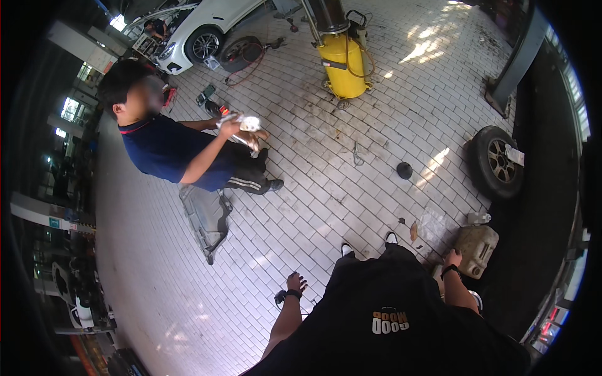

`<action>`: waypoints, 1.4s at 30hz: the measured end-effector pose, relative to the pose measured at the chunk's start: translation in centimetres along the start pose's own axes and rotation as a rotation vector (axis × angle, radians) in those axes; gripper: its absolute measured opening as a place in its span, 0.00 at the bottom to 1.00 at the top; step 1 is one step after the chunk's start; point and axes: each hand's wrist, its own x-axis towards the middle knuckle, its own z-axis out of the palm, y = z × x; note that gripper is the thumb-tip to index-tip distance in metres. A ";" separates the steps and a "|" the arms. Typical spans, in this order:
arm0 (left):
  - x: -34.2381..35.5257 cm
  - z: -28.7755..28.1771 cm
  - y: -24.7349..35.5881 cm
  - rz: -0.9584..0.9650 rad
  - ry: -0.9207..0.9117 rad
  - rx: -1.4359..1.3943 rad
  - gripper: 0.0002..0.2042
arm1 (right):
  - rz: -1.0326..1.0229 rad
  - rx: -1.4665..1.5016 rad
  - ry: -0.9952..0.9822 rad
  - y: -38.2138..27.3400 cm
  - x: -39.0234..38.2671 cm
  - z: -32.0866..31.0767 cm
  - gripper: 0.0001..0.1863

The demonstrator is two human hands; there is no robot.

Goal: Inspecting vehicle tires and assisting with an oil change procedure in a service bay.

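My left hand [296, 282] hangs over the tiled floor with nothing in it, its fingers loosely apart. A dark band with a small box-like device [281, 297] is at that wrist. On the other side, my right hand [453, 257] hangs in front of a dirty beige plastic jerrycan [478, 250]; whether it touches the can I cannot tell. Its fingers are mostly hidden, and a dark band circles the wrist. To the left a person in a dark blue shirt [169, 150] holds a whitish bundle [241, 123] with both hands.
A wheel [496, 163] lies at the right by a dark pit edge. Clear plastic sheeting [433, 225] and a black round cap [404, 170] are on the floor. Behind the person lies a grey plastic panel [204, 216]. Farther off stand a yellow drum on wheels [345, 66] and a white car [213, 22].
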 end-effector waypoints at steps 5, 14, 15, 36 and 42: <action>-0.1 0.2 -0.3 -0.003 0.016 -0.034 0.19 | -0.010 -0.022 -0.017 -0.1 0.7 0.1 0.12; -1.1 0.6 0.1 0.007 0.026 -0.020 0.13 | 0.017 -0.060 -0.022 1.0 2.2 0.8 0.13; -1.2 0.8 0.1 0.005 0.022 -0.018 0.13 | -0.007 -0.054 0.005 1.5 2.6 0.8 0.14; -2.4 5.1 1.5 0.058 0.026 0.074 0.10 | -0.010 0.058 0.039 2.4 4.1 -1.7 0.15; -3.1 6.8 0.8 0.047 -0.013 0.086 0.12 | 0.029 -0.006 0.047 1.0 4.7 -3.8 0.14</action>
